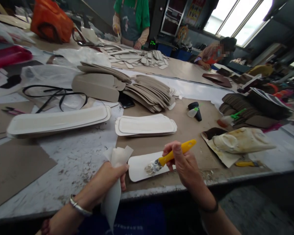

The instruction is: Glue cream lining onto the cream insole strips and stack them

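Observation:
My right hand [183, 161] grips the yellow handle of a paintbrush [177, 152]. White paste clings to the bristles, which rest on a white rounded panel [138, 168] lying near the table's front edge. Just left of that panel, my left hand [115, 174] is closed around a bunched white sheet [114, 192], thin like paper or backing; its lower end hangs past the table edge. Behind the panel lies a short stack of white rounded pieces [147, 125]. A longer stack of white strips [58, 122] is at the left.
Grey-brown curved pieces [149, 93] are piled behind the stacks, beside a phone [126, 100]. At the right are a stained plastic container [242, 140], another yellow-handled brush [246, 163] and dark stacked pieces [252, 109]. Two people work at the far tables.

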Tool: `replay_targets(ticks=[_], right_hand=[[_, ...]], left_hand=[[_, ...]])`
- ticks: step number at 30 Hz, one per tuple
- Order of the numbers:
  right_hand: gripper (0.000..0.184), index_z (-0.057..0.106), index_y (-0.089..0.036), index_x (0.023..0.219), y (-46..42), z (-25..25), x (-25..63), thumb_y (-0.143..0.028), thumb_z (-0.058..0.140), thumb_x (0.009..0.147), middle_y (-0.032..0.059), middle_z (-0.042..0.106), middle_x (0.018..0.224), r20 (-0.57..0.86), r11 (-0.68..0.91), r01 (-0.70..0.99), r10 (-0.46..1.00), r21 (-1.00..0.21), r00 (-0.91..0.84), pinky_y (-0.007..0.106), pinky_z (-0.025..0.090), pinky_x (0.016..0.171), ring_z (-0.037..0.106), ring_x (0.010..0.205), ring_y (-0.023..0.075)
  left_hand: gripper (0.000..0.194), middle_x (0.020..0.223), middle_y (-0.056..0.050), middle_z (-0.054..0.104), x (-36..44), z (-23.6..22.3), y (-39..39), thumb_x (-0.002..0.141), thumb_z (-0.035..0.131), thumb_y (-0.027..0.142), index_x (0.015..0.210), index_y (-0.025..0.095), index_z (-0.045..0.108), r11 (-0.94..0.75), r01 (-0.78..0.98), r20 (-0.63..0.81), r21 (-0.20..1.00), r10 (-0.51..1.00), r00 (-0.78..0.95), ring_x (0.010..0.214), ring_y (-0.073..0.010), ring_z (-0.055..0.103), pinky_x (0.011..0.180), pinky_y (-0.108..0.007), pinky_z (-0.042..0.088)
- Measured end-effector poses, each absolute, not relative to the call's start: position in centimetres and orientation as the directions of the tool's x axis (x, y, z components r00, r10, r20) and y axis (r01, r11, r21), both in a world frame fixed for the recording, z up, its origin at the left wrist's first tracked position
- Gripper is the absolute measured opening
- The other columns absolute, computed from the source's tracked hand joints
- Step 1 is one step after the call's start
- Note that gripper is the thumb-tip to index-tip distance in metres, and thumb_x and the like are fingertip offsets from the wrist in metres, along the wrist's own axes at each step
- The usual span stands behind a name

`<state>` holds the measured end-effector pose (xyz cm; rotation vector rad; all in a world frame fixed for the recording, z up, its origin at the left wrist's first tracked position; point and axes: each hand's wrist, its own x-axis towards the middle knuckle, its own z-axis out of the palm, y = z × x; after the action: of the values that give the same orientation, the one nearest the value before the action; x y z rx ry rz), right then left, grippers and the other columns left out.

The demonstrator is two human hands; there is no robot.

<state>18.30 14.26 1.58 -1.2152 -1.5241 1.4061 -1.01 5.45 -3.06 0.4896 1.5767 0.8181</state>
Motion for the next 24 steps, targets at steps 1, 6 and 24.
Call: replay_targets(ticks=[1, 6, 24], right_hand=[[0.061, 0.058, -0.017, 0.075, 13.5, 0.9, 17.8, -0.077, 0.051, 0.078, 0.0018, 0.06, 0.068, -0.097, -0.064, 0.12, 0.952, -0.991, -0.289, 0.019, 0.04, 0.038, 0.05, 0.046, 0.009], [0.044, 0.056, -0.019, 0.079, 11.7, -1.5, 16.9, -0.061, 0.067, 0.075, -0.0019, 0.058, 0.061, -0.221, -0.182, 0.15, 0.926, -0.972, -0.307, 0.023, 0.049, 0.047, 0.055, 0.049, 0.0123], [0.021, 0.059, -0.021, 0.079, 15.2, -0.6, 27.1, -0.038, 0.053, 0.091, 0.0062, 0.064, 0.079, 0.382, 0.361, 0.782, 0.908, -0.508, -0.17, 0.035, 0.05, 0.077, 0.062, 0.078, 0.0214]], left_hand=[[0.038, 0.038, -0.003, 0.054, -0.8, -2.9, 5.2, 0.059, 0.062, 0.051, 0.039, 0.02, 0.05, 0.663, -0.128, -0.675, 0.737, 0.717, -0.172, 0.041, -0.016, 0.05, 0.051, -0.029, 0.043], [0.04, 0.039, -0.004, 0.055, -0.1, -2.7, 4.3, 0.061, 0.061, 0.05, 0.037, 0.02, 0.051, 0.628, -0.072, -0.627, 0.775, 0.75, -0.209, 0.045, -0.0148, 0.049, 0.052, -0.026, 0.039], [0.046, 0.043, -0.003, 0.057, -0.5, -3.5, 3.9, 0.07, 0.058, 0.053, 0.037, 0.022, 0.051, 0.621, 0.008, -0.603, 0.784, 0.765, -0.225, 0.044, -0.0163, 0.047, 0.047, -0.027, 0.037]])
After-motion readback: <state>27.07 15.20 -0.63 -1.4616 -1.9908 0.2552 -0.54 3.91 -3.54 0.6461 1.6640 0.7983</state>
